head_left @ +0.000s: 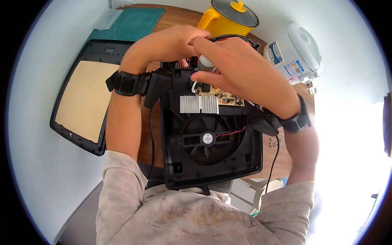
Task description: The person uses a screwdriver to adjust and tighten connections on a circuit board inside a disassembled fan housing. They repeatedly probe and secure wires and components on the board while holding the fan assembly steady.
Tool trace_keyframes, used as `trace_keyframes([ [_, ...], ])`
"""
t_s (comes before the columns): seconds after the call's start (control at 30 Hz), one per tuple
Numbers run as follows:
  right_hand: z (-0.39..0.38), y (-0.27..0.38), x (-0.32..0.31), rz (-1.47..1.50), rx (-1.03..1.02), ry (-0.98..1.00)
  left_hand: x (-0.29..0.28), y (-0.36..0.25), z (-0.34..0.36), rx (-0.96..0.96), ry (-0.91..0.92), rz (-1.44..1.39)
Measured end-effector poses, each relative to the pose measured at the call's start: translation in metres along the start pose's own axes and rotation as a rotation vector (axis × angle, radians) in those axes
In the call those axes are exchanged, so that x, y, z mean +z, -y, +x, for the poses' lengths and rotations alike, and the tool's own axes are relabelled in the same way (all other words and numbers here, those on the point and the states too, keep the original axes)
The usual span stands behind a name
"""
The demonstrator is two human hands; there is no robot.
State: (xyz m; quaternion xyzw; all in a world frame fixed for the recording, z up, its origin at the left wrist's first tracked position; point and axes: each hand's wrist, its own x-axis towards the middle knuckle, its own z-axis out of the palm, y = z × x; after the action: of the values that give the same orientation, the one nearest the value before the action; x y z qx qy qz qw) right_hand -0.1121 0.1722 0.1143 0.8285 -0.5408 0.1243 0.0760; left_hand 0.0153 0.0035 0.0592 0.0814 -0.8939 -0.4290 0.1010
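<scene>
A black appliance housing lies opened before me, seemingly the base of an induction cooker. A round fan with red and black wires fills its near half. Beyond it sit a silver finned heat sink and a tan circuit board. My left hand and my right hand meet over the far end, fingers curled inward. A grey-and-white rounded part shows beside my right thumb; whether I grip it cannot be made out. Most fingertips, and anything between them, are hidden.
A black cover with a cream sheet rests at left, near a green cutting mat. Behind my hands stands a yellow pot; a white rice cooker is at right. Small screws lie right of the housing. Cables hang from both wrists.
</scene>
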Motion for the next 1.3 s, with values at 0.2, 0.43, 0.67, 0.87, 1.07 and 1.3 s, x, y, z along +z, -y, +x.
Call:
trace_keyframes([
  [0.2,0.0,0.009,0.008,-0.238,0.246,-0.081,-0.001,0.008,0.003,0.041,0.023,0.085],
  [0.43,-0.006,0.009,0.006,-0.199,0.253,-0.205,0.001,-0.005,-0.002,-0.027,0.0,0.005],
  [0.67,-0.021,0.001,0.006,0.133,0.197,-0.173,0.0,-0.008,-0.002,-0.104,0.019,-0.044],
  [0.87,-0.04,-0.01,-0.014,0.313,0.488,-0.045,-0.001,-0.01,-0.003,-0.17,0.002,0.009],
  [1.07,-0.065,-0.032,0.0,0.497,0.665,-0.155,0.0,-0.013,-0.001,-0.187,-0.01,-0.002],
  [1.3,-0.067,-0.037,0.007,0.553,0.728,-0.163,0.0,-0.011,-0.002,-0.2,-0.001,-0.024],
])
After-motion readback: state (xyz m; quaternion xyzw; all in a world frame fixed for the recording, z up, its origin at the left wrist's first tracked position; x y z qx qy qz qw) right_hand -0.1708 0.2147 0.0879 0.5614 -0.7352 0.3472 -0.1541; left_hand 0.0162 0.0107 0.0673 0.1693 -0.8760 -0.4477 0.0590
